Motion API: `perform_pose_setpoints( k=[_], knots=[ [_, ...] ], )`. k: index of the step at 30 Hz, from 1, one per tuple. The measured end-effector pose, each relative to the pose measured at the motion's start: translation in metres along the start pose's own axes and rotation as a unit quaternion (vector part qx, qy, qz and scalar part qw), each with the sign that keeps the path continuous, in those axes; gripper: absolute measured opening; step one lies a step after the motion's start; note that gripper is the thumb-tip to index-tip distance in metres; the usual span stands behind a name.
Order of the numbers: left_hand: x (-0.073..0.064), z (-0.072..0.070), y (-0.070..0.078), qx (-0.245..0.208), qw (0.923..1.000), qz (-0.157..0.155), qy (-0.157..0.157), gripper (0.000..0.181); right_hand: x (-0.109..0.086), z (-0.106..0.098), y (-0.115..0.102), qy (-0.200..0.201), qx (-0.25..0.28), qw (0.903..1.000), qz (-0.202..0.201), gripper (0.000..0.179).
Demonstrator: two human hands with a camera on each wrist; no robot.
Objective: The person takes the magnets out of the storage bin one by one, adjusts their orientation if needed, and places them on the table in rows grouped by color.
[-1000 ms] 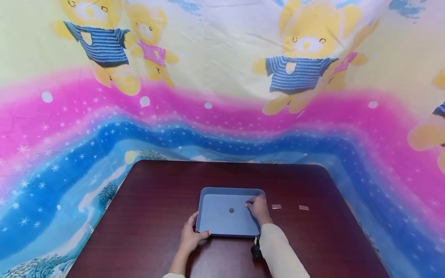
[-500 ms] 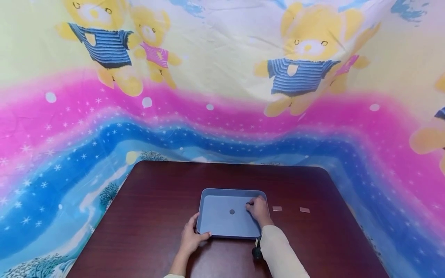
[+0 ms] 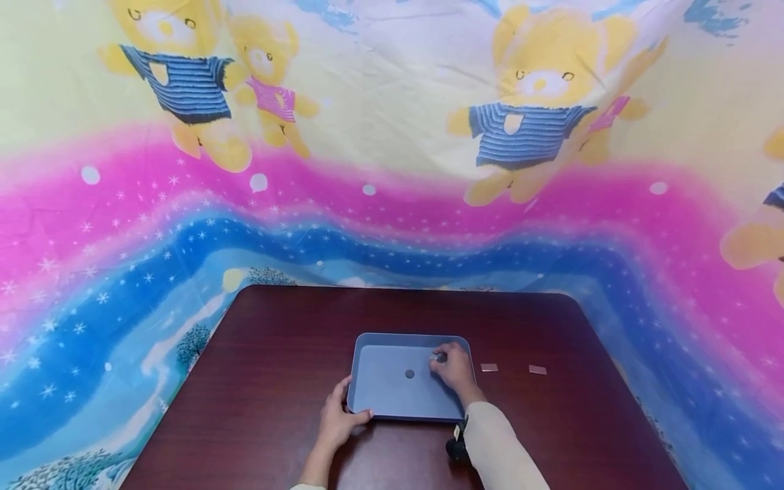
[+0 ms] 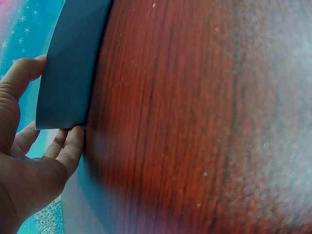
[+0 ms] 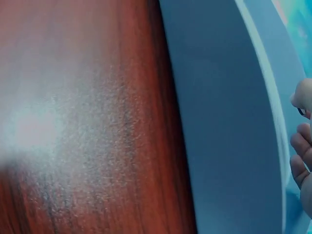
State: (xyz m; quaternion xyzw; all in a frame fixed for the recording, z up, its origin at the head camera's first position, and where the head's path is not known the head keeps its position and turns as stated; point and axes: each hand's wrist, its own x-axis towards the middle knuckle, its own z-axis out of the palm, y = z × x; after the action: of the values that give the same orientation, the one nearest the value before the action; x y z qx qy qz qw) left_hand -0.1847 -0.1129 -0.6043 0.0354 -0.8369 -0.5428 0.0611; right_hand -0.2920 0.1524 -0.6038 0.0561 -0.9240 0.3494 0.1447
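Note:
A shallow grey-blue tray (image 3: pixel 392 405) lies on the table. My left hand (image 3: pixel 336 418) grips its near left corner, thumb at the near wall and fingers along the left side. In the left wrist view the left hand (image 4: pixel 34 161) touches the tray wall (image 4: pixel 70 73). A small dark grey round disc, like a coin (image 3: pixel 410 373), lies on the tray floor. Over the tray's right part, my right hand (image 3: pixel 454 371) pinches a small grey piece (image 3: pixel 438 356), mostly hidden by the fingers. Only fingertips of the right hand (image 5: pixel 303 131) show in the right wrist view, with a thin dark edge between them.
Two small flat pinkish rectangles (image 3: pixel 488 367) lie on the dark red-brown table (image 3: pixel 275 361) right of the tray, a little apart. A black device (image 3: pixel 456 449) is strapped at the right wrist. A printed cloth (image 3: pixel 367 224) hangs behind and beside the table.
My right fingers have shifted slightly, and the piece between them now shows lighter grey than before. The left hand, tray and disc keep their places.

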Motion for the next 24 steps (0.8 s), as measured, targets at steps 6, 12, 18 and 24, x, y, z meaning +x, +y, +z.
perform_pose_setpoints(
  k=[6, 12, 18, 24],
  knots=[
    [-0.001, -0.003, -0.003, 0.008, 1.0000, -0.004, 0.001, 0.087, 0.000, 0.002, -0.007, -0.003, -0.005, 0.9999, -0.009, 0.021],
    [0.001, -0.002, -0.003, 0.004, 1.0000, 0.000, -0.009, 0.088, 0.001, -0.001, -0.007, -0.017, -0.004, 0.9999, -0.001, 0.020],
    [0.002, 0.001, -0.002, -0.005, 0.9999, 0.009, -0.010, 0.088, -0.007, -0.022, -0.011, -0.011, 0.000, 0.9997, -0.022, 0.015],
    [0.002, 0.002, -0.003, 0.013, 0.9999, 0.004, 0.001, 0.087, -0.020, -0.036, -0.013, -0.018, -0.014, 0.9990, -0.039, 0.012]
  ],
)
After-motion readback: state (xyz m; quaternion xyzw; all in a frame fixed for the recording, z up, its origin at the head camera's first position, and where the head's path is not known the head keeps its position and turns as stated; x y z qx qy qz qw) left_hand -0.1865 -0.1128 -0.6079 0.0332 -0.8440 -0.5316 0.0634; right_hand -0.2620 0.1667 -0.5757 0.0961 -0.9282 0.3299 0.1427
